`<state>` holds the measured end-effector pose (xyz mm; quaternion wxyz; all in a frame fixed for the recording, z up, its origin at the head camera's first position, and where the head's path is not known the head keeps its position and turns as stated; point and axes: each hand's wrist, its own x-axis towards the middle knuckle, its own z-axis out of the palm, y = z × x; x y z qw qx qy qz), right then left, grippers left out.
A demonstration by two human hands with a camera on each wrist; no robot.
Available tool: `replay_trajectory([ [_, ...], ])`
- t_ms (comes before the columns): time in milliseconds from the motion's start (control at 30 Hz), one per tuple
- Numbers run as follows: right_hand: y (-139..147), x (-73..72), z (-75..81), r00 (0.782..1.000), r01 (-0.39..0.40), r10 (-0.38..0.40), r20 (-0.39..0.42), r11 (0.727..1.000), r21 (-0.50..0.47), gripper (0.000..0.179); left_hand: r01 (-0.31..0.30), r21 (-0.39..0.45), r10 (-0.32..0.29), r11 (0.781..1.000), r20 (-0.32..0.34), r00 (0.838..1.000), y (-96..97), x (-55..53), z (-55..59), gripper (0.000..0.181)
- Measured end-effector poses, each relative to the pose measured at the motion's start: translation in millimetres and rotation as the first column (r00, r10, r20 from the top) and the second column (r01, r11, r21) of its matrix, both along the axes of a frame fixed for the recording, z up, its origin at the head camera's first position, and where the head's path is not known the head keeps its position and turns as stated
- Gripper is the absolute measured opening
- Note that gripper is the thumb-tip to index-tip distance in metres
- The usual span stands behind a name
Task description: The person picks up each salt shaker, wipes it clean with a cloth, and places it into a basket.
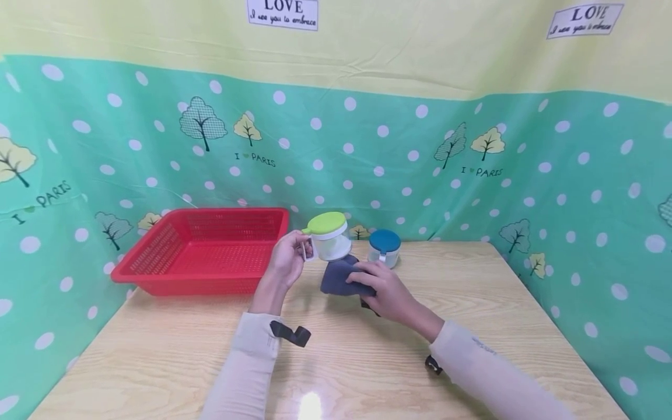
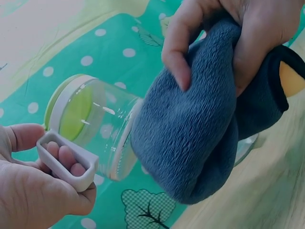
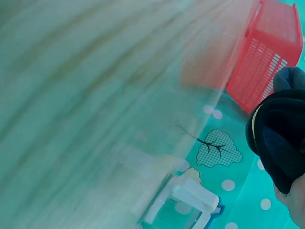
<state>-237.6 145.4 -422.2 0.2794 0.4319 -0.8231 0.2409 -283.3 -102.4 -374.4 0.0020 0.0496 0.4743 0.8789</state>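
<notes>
By its white handle (image 2: 88,174), my left hand (image 1: 286,261) holds a clear jar (image 1: 333,247) with a green lid, tilted above the table. My right hand (image 1: 387,291) grips a folded blue-grey cloth (image 1: 338,277). In the left wrist view, the cloth (image 2: 190,119) lies against the jar's base and covers part of it. Only the dark cloth (image 3: 281,138) and a bit of the right hand show at the right edge of the right wrist view. Just behind the right hand stands a second clear jar with a blue lid (image 1: 385,240).
A red perforated basket (image 1: 194,286) stands at the back left of the wooden table (image 1: 336,350). A green and yellow printed curtain (image 1: 346,146) hangs around the table's back and sides. Black straps with small mounts (image 1: 290,333) sit at both wrists.
</notes>
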Motion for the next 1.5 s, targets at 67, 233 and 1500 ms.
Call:
replay_trajectory([
  [67,2.4,0.3,0.7,1.0,-0.013,0.013,-0.01,1.0,0.001,0.043,-0.007,-0.001,0.007,1.0,-0.003,1.0,-1.9,0.1,0.5,0.026],
  [233,8.6,1.0,5.1,0.999,-0.028,0.028,-0.021,1.0,0.004,0.047,-0.026,0.0,0.026,1.0,-0.007,1.0,-7.8,-0.1,2.9,0.028],
  [1500,120.4,-15.4,6.6,0.969,0.236,-0.235,-0.078,0.972,0.007,0.043,-0.289,-0.49,0.309,0.822,-0.043,0.95,-156.5,18.2,22.4,0.02],
])
